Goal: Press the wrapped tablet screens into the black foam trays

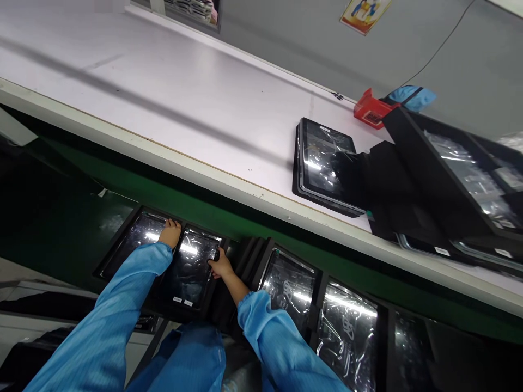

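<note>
A dark tablet-like screen (191,267) with a glossy film and two white labels lies in one compartment of a black tray (178,310) below the bench, near my knees. My left hand (170,233) has its fingers curled at the upper left edge of that screen, by the tray's divider. On the opposite side, my right hand (221,265) grips the screen's right edge, thumb over the top. Another film-covered screen (137,239) lies in the compartment to the left. The undersides of both hands are hidden.
More black trays (322,288) with film-wrapped screens stand to the right below the bench edge. On the white bench (196,98) lie stacked tablets (327,158), black trays (453,163) and a red bin (372,109). The bench's front edge runs above my hands.
</note>
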### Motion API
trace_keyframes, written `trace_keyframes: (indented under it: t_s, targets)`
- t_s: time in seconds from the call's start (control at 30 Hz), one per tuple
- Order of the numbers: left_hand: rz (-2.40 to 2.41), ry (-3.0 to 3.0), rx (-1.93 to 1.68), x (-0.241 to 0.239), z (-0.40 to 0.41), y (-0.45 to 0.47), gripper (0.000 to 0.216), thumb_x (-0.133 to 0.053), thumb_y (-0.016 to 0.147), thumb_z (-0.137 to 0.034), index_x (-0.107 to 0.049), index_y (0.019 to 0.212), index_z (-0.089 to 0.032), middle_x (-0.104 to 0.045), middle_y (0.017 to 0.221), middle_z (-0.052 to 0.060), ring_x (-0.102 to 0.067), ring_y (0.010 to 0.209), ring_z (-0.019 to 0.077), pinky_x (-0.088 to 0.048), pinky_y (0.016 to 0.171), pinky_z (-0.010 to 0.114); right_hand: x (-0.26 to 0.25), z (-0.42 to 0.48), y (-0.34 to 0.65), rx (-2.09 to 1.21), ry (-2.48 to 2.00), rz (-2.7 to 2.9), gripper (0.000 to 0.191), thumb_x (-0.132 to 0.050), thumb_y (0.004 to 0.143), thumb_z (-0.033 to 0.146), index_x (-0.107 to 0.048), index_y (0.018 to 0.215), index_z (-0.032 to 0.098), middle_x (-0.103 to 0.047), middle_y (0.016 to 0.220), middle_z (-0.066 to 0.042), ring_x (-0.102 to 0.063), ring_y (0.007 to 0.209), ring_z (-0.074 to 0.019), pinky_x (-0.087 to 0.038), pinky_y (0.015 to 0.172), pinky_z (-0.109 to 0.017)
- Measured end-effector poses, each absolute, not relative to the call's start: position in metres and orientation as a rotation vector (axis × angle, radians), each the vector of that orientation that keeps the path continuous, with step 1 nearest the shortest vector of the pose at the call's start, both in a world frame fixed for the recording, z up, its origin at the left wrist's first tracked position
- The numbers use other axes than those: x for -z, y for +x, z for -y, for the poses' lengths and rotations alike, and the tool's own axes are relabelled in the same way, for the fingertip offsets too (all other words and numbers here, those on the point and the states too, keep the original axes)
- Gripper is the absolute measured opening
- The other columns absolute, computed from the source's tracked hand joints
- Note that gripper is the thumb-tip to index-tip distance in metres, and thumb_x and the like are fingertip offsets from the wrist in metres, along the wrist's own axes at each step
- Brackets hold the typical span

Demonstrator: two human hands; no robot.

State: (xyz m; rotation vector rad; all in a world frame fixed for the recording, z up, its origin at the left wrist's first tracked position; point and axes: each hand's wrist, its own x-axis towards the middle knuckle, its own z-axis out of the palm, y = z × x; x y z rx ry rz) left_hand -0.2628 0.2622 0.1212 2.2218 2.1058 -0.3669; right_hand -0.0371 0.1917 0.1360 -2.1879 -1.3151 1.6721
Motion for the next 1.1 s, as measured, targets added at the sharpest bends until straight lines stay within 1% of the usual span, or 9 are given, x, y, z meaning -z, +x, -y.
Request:
trace_keyframes:
  t_s: [0.17, 0.4, 0.6, 0.8, 0.97, 1.1]
  targets:
    - [-2.106, 2.199, 0.376, -0.120, -0.263, -0.263, 0.051, -0.031, 0.083, 0.003, -0.044, 0.133, 0.006, -0.042, 0.132, 0.034, -0.037, 0.128, 0.0412, -0.044, 0.095, 0.038, -0.133, -0.192, -0.037, -1.657, -2.174, 1.360, 0.069, -0.056, 0.087, 0.022, -0.020, 0.146, 0.024, -0.057, 0.062, 0.002, -0.056, 0.048, -0.0135, -0.050, 0.045, -0.023]
    - [-2.109, 2.172, 0.367, -0.120, -0.263, -0.262, 0.052, -0.028, 0.083, 0.003, -0.043, 0.133, 0.006, -0.042, 0.133, 0.034, -0.035, 0.130, 0.0416, -0.049, 0.087, 0.038, -0.122, -0.192, -0.035, -1.618, -2.139, 1.432, 0.069, -0.056, 0.085, 0.022, -0.020, 0.145, 0.022, -0.059, 0.062, 0.002, -0.061, 0.053, -0.0164, -0.049, 0.046, -0.023]
    - [-2.103, 2.176, 0.346, -0.121, -0.263, -0.263, 0.051, -0.030, 0.083, 0.002, -0.044, 0.132, 0.006, -0.042, 0.132, 0.034, -0.037, 0.129, 0.0403, -0.049, 0.090, 0.041, -0.118, -0.192, -0.034, -1.598, -2.132, 1.474, 0.069, -0.056, 0.086, 0.025, -0.021, 0.145, 0.021, -0.063, 0.064, 0.000, -0.063, 0.055, -0.0176, -0.050, 0.049, -0.023]
    - [-2.113, 2.160, 0.343, -0.121, -0.262, -0.263, 0.053, -0.030, 0.082, 0.004, -0.043, 0.133, 0.007, -0.040, 0.133, 0.034, -0.035, 0.130, 0.0406, -0.048, 0.092, 0.038, -0.121, -0.191, -0.034, -1.575, -2.135, 1.510, 0.071, -0.058, 0.085, 0.025, -0.020, 0.145, 0.019, -0.062, 0.062, 0.001, -0.062, 0.053, -0.0162, -0.050, 0.053, -0.023]
    - [-2.120, 2.161, 0.343, -0.119, -0.262, -0.263, 0.052, -0.031, 0.082, 0.004, -0.043, 0.133, 0.006, -0.039, 0.134, 0.034, -0.035, 0.130, 0.0400, -0.047, 0.093, 0.038, -0.122, -0.191, -0.034, -1.566, -2.134, 1.523, 0.068, -0.057, 0.085, 0.025, -0.022, 0.144, 0.020, -0.062, 0.064, 0.002, -0.062, 0.052, -0.0154, -0.049, 0.052, -0.022]
    - [-2.124, 2.176, 0.350, -0.117, -0.263, -0.264, 0.052, -0.032, 0.083, 0.003, -0.043, 0.133, 0.006, -0.040, 0.133, 0.034, -0.036, 0.130, 0.0396, -0.044, 0.096, 0.038, -0.120, -0.192, -0.034, -1.555, -2.139, 1.539, 0.070, -0.057, 0.085, 0.025, -0.021, 0.145, 0.019, -0.062, 0.062, 0.002, -0.062, 0.051, -0.0156, -0.049, 0.054, -0.023]
